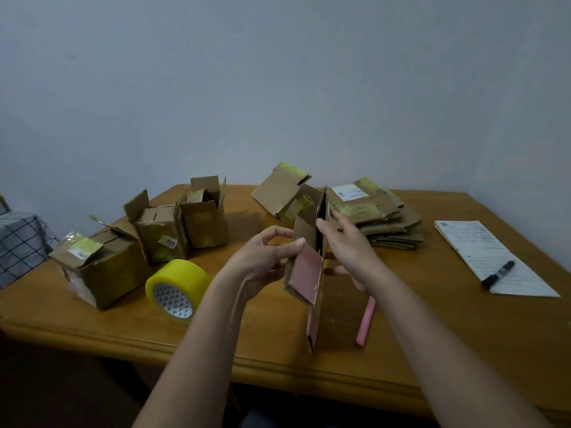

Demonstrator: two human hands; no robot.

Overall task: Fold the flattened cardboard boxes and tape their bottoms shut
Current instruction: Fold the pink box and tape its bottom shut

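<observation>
I hold a flattened cardboard box (309, 261) upright on edge above the middle of the wooden table (432, 329). My left hand (265, 257) pinches its left panel with the thumb on the cardboard. From the right, my right hand (349, 245) holds the box with its fingers around the right side. A stack of flattened boxes (380, 220) lies behind my right hand. A yellow tape roll (177, 288) lies on its side at the left. Three folded boxes (108, 273) (160, 236) (204, 220) stand at the back left.
A pink stick-shaped tool (366, 322) lies on the table below my right wrist. White papers (482, 254) with a black marker (497, 274) lie at the right. Another box (281, 193) leans at the back centre. A checked cloth (18, 245) is at the far left.
</observation>
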